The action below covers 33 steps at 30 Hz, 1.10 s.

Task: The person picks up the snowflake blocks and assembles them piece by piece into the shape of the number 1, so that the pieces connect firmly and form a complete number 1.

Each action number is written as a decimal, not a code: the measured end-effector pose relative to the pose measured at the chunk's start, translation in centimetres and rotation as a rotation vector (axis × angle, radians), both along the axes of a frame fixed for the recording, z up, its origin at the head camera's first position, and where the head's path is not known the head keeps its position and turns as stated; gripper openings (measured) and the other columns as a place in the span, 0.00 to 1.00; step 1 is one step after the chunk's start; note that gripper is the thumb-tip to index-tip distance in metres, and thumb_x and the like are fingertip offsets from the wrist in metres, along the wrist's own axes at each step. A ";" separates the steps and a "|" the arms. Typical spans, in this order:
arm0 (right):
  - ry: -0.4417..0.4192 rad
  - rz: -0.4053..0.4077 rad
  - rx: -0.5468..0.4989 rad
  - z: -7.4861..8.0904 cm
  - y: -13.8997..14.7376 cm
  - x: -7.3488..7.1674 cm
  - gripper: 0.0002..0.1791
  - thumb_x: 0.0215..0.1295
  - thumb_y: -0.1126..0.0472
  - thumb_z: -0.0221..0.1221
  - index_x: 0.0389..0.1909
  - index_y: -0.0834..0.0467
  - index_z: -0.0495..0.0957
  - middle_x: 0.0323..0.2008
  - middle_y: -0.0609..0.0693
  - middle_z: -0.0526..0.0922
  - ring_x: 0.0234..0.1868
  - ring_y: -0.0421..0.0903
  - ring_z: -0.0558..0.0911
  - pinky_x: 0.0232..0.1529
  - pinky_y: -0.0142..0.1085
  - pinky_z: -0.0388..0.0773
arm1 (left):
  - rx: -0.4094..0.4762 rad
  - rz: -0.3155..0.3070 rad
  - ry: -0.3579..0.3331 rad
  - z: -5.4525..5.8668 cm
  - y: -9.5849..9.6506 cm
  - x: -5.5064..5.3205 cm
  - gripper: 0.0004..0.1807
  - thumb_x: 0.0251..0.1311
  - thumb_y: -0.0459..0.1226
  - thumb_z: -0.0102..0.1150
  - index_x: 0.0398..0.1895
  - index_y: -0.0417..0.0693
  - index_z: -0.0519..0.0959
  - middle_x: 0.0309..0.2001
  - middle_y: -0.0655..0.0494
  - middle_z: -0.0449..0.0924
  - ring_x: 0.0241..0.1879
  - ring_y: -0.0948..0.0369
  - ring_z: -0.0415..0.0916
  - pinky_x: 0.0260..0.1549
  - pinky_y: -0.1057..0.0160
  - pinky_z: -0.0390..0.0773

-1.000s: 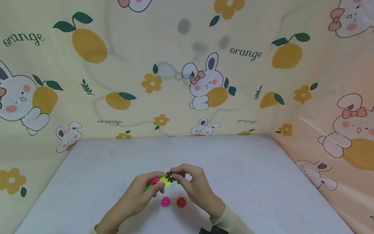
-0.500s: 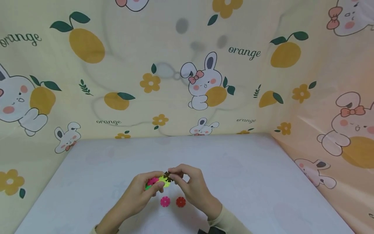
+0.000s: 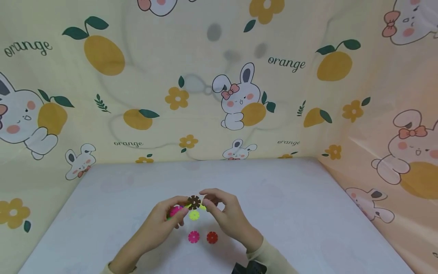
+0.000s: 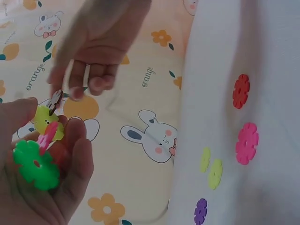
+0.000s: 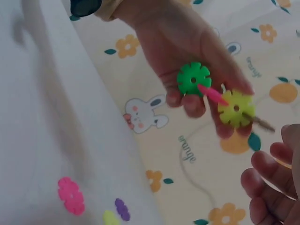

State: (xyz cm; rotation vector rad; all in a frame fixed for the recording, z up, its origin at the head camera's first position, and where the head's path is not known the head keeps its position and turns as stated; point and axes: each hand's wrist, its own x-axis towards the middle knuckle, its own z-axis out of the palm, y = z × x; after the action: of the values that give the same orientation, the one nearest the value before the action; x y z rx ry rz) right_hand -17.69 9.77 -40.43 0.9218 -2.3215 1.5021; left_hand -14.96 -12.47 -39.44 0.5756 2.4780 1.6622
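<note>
My left hand (image 3: 161, 219) pinches a short chain of notched plastic discs joined edge to edge. In the left wrist view the chain runs from a green disc (image 4: 37, 166) through a pink disc (image 4: 47, 136) to a yellow disc (image 4: 46, 118). At its far end a brown disc (image 3: 194, 202) faces the head camera. The thumb and fingers grip around the yellow disc. Just right of the brown disc, my right hand (image 3: 227, 213) hovers with loosely bent fingers and nothing between them. A small gap separates its thumb from the brown disc in the right wrist view.
On the white table lie a loose pink disc (image 3: 193, 237), a red disc (image 3: 212, 238), two yellow ones, including a near yellow disc (image 4: 215, 174), and a purple disc (image 4: 200, 212). A patterned cloth (image 3: 154, 76) rises behind and at the sides.
My right hand has let go of the brown disc and drawn slightly away. The chain has turned in my left hand, so the brown disc shows face-on and loose yellow discs appear behind.
</note>
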 end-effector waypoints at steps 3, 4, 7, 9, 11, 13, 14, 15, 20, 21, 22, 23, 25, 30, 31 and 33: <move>-0.099 0.008 0.024 -0.4 0.1 -0.4 0.12 0.74 0.59 0.59 0.54 0.56 0.81 0.41 0.50 0.88 0.34 0.36 0.81 0.41 0.32 0.81 | 0.008 -0.001 0.004 0.1 -0.2 0.0 0.18 0.75 0.42 0.53 0.61 0.44 0.77 0.48 0.45 0.84 0.29 0.58 0.79 0.30 0.64 0.83; -0.136 0.012 0.036 -0.6 0.0 -0.5 0.12 0.74 0.59 0.59 0.54 0.55 0.81 0.42 0.50 0.88 0.34 0.36 0.81 0.41 0.32 0.81 | 0.013 -0.001 0.006 0.2 -0.2 -0.1 0.17 0.75 0.41 0.52 0.61 0.43 0.76 0.48 0.44 0.84 0.29 0.58 0.79 0.31 0.63 0.83; -0.236 0.023 0.086 -1.4 0.0 -0.8 0.14 0.74 0.56 0.59 0.56 0.55 0.81 0.45 0.50 0.87 0.36 0.38 0.81 0.42 0.34 0.81 | 0.020 0.009 -0.002 0.3 -0.3 -0.1 0.18 0.75 0.39 0.52 0.63 0.44 0.75 0.52 0.43 0.83 0.29 0.58 0.80 0.31 0.63 0.84; -0.273 0.029 0.125 -2.2 -0.2 -1.1 0.15 0.74 0.55 0.58 0.57 0.54 0.80 0.45 0.51 0.87 0.36 0.38 0.80 0.42 0.34 0.80 | 0.019 0.015 -0.011 0.4 -0.4 -0.1 0.18 0.75 0.39 0.52 0.64 0.45 0.74 0.52 0.43 0.83 0.29 0.58 0.80 0.31 0.64 0.83; -0.296 0.033 0.173 -3.2 -0.3 -1.4 0.16 0.75 0.54 0.58 0.58 0.55 0.80 0.44 0.51 0.86 0.38 0.38 0.79 0.42 0.33 0.79 | 0.013 0.017 -0.016 0.4 -0.4 -0.1 0.19 0.75 0.40 0.52 0.65 0.46 0.74 0.52 0.43 0.83 0.30 0.59 0.79 0.32 0.64 0.83; -0.315 0.035 0.217 -4.2 -0.5 -1.8 0.17 0.74 0.54 0.58 0.59 0.55 0.80 0.43 0.50 0.85 0.39 0.37 0.79 0.42 0.31 0.78 | 0.008 0.015 -0.016 0.3 -0.4 -0.2 0.19 0.75 0.40 0.52 0.65 0.46 0.74 0.52 0.43 0.83 0.30 0.59 0.79 0.32 0.64 0.83; -0.323 0.039 0.235 -4.7 -0.6 -1.9 0.18 0.74 0.54 0.58 0.59 0.56 0.79 0.43 0.49 0.85 0.40 0.37 0.79 0.42 0.30 0.78 | 0.006 0.013 -0.018 0.3 -0.5 -0.2 0.19 0.75 0.40 0.52 0.65 0.46 0.74 0.53 0.43 0.83 0.30 0.59 0.79 0.32 0.65 0.83; -0.338 0.040 0.252 -5.1 -0.7 -2.0 0.19 0.74 0.54 0.59 0.60 0.56 0.79 0.43 0.48 0.84 0.41 0.37 0.79 0.42 0.29 0.78 | 0.004 0.011 -0.015 0.2 -0.5 -0.2 0.19 0.76 0.40 0.52 0.65 0.47 0.74 0.52 0.43 0.83 0.30 0.58 0.80 0.32 0.64 0.83; -0.358 0.054 0.370 -6.9 -1.0 -2.2 0.22 0.73 0.53 0.59 0.65 0.55 0.76 0.51 0.49 0.82 0.49 0.40 0.80 0.50 0.33 0.79 | -0.004 0.007 -0.017 0.1 -0.5 -0.2 0.19 0.76 0.39 0.51 0.66 0.51 0.73 0.47 0.46 0.82 0.31 0.58 0.80 0.33 0.64 0.82; -0.348 0.056 0.405 -7.2 -1.1 -2.2 0.23 0.74 0.52 0.58 0.66 0.54 0.75 0.54 0.49 0.81 0.52 0.42 0.79 0.53 0.36 0.79 | -0.007 0.008 -0.020 0.1 -0.5 -0.2 0.19 0.76 0.40 0.50 0.67 0.52 0.73 0.46 0.47 0.82 0.31 0.59 0.80 0.33 0.65 0.82; -0.329 0.059 0.439 -7.3 -1.2 -2.2 0.23 0.74 0.52 0.58 0.66 0.53 0.75 0.56 0.50 0.80 0.55 0.43 0.78 0.56 0.38 0.78 | -0.008 0.008 -0.025 0.1 -0.5 -0.2 0.19 0.76 0.40 0.50 0.67 0.53 0.73 0.46 0.47 0.81 0.31 0.59 0.80 0.33 0.65 0.82; -0.307 0.059 0.474 -7.5 -1.3 -2.2 0.23 0.74 0.52 0.57 0.67 0.53 0.74 0.58 0.50 0.79 0.58 0.44 0.77 0.59 0.40 0.77 | -0.006 0.008 -0.028 0.1 -0.5 -0.1 0.19 0.76 0.40 0.50 0.67 0.53 0.72 0.45 0.47 0.81 0.31 0.59 0.80 0.33 0.65 0.82; -0.267 0.057 0.534 -7.7 -1.4 -2.1 0.24 0.75 0.52 0.56 0.69 0.52 0.73 0.62 0.51 0.77 0.62 0.47 0.75 0.63 0.44 0.75 | -0.003 0.005 -0.029 0.1 -0.4 -0.1 0.19 0.76 0.39 0.50 0.67 0.53 0.72 0.46 0.47 0.81 0.31 0.59 0.80 0.34 0.65 0.82; -0.167 0.034 0.644 -7.8 -1.6 -1.7 0.26 0.74 0.51 0.56 0.71 0.51 0.71 0.64 0.52 0.74 0.61 0.47 0.72 0.63 0.45 0.72 | 0.012 -0.012 -0.032 0.0 -0.3 -0.2 0.19 0.76 0.39 0.50 0.67 0.53 0.73 0.46 0.45 0.81 0.31 0.60 0.80 0.34 0.63 0.83; -0.153 0.027 0.657 -7.8 -1.7 -1.6 0.26 0.74 0.51 0.56 0.70 0.51 0.72 0.63 0.52 0.74 0.60 0.47 0.72 0.62 0.44 0.72 | 0.014 -0.015 -0.033 -0.1 -0.3 -0.2 0.19 0.76 0.39 0.50 0.67 0.53 0.73 0.47 0.44 0.81 0.31 0.61 0.80 0.34 0.63 0.83; -0.122 0.015 0.672 -7.7 -1.7 -1.6 0.25 0.74 0.52 0.57 0.68 0.53 0.74 0.62 0.51 0.76 0.58 0.46 0.73 0.61 0.42 0.72 | 0.012 -0.017 -0.034 -0.1 -0.3 -0.2 0.19 0.76 0.39 0.50 0.67 0.53 0.73 0.47 0.44 0.81 0.31 0.61 0.79 0.33 0.63 0.83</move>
State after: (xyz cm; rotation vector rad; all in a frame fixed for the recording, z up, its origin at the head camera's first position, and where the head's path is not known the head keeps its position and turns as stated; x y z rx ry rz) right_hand -19.28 8.06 -48.18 1.0003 -2.9784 0.7821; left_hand -15.16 -12.79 -39.52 0.5630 2.4350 1.6674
